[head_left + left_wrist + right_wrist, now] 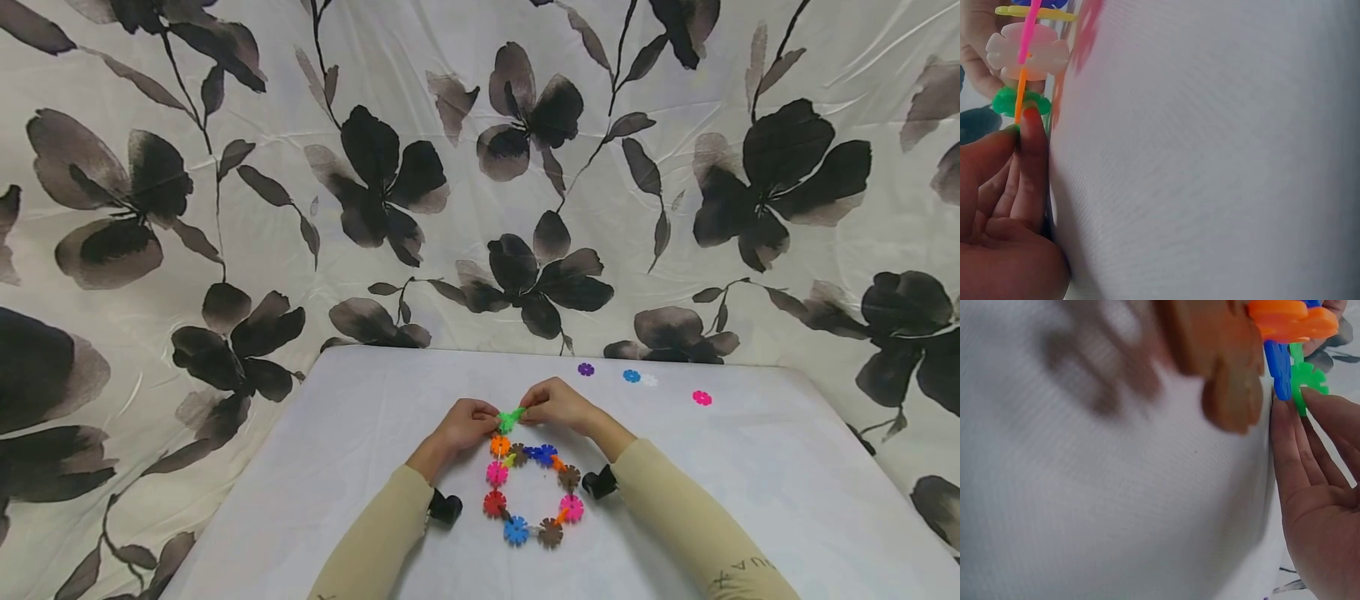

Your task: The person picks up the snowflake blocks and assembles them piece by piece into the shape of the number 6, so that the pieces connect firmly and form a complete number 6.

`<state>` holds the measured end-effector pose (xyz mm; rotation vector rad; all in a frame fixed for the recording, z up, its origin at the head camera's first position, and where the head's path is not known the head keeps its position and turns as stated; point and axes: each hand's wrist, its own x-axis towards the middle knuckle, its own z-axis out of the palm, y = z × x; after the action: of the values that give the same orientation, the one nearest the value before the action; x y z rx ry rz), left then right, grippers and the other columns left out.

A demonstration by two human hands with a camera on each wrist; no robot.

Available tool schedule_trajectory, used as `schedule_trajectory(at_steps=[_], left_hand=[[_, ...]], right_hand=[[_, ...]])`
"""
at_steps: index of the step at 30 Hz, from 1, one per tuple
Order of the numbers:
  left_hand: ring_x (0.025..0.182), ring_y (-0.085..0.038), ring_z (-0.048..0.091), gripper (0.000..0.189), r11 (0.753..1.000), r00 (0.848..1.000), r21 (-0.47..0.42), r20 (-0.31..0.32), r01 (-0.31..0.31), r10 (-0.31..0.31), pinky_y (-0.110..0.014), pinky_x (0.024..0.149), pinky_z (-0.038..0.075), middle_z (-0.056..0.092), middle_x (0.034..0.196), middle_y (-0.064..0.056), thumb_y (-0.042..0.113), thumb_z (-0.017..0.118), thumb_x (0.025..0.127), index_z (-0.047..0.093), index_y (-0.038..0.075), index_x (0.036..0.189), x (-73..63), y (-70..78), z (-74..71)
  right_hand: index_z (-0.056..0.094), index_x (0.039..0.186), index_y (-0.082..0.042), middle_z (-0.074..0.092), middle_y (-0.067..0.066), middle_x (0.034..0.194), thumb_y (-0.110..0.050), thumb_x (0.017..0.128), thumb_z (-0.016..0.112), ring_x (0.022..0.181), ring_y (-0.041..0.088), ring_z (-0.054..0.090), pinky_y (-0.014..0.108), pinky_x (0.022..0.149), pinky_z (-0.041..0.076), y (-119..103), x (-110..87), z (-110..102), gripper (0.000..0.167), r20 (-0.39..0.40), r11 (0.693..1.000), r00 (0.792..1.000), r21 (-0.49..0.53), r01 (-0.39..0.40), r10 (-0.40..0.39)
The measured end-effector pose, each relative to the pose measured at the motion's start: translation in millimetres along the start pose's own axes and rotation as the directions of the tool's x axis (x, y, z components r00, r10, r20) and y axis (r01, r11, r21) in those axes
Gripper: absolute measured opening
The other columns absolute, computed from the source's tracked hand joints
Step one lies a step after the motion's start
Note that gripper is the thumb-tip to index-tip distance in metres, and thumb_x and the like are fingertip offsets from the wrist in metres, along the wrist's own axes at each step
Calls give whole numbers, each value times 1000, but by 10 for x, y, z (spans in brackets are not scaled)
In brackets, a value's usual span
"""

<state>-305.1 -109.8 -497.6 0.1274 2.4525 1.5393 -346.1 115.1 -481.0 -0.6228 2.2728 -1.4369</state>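
Observation:
A ring of linked plastic flower discs (517, 530) in several colours lies on the table, in front of both forearms. At its far end two green flower discs (507, 423) join at an angle, beside an orange disc (500, 446). My left hand (467, 423) pinches a green disc (1007, 100) between thumb and fingertips, right by the orange disc seen edge-on (1020, 94). From the other side my right hand (557, 405) pinches a green disc (1310, 380) by its edge, with a blue disc (1279, 372) close to its fingertips.
Loose discs lie at the table's far right: purple (586, 369), blue (632, 376), white (651, 381) and pink (702, 398). Behind the white-covered table (337, 433) hangs a flower-printed cloth (420, 67). Black wrist cameras (447, 507) sit close to the ring on both sides.

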Motion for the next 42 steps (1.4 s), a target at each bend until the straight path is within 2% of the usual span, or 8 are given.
schedule_trajectory(at_steps=[9, 17, 22, 30, 35, 42], left_hand=[[78, -14, 66, 23, 999, 1000, -42, 14, 1, 0, -34, 88, 54, 75, 91, -9, 9, 62, 102, 67, -8, 118, -38, 30, -26], [77, -14, 65, 23, 998, 1000, -58, 18, 12, -11, -34, 88, 54, 75, 91, -9, 7, 63, 101, 68, -7, 119, -28, 23, -28], [77, -14, 65, 22, 997, 1000, -70, 17, 17, -15, -35, 89, 54, 75, 93, -11, 5, 63, 100, 69, -7, 118, -15, -4, -33], [76, -14, 65, 22, 996, 1000, -91, 20, 19, -18, -35, 89, 54, 75, 91, -9, 5, 64, 99, 69, -6, 117, -8, 6, -52], [77, -14, 65, 22, 995, 1000, -99, 17, 19, -17, -34, 87, 56, 74, 91, -9, 5, 65, 99, 69, -6, 117, -1, 10, -55], [77, -14, 64, 23, 993, 999, -114, 19, 37, -35, -31, 83, 55, 75, 93, -9, 5, 65, 99, 69, -6, 119, 2, -12, -57]], right_hand=[[77, 103, 7, 77, 16, 97, -2, 93, 71, 79, 11, 67, 26, 73, 56, 22, 40, -1, 14, 20, 1000, 1000, 23, 1, -2], [78, 99, 6, 77, 17, 95, -1, 92, 73, 75, 13, 64, 28, 71, 54, 26, 48, -35, 12, 52, 1000, 998, 20, 20, -21], [78, 99, 7, 77, 20, 96, -1, 91, 75, 77, 16, 67, 30, 73, 56, 63, 73, -46, 11, 74, 999, 997, 46, 8, -12], [79, 98, 4, 78, 14, 94, -2, 91, 76, 78, 15, 70, 29, 74, 57, 43, 86, -63, 10, 97, 998, 995, 66, -8, 2], [79, 99, 6, 78, 15, 95, -1, 91, 75, 80, 15, 71, 29, 74, 57, 57, 90, -68, 11, 104, 996, 994, 89, 4, -14], [77, 101, 9, 77, 20, 99, 1, 92, 72, 83, 15, 72, 30, 80, 59, 69, 96, -62, 13, 128, 991, 992, 134, 3, -20]])
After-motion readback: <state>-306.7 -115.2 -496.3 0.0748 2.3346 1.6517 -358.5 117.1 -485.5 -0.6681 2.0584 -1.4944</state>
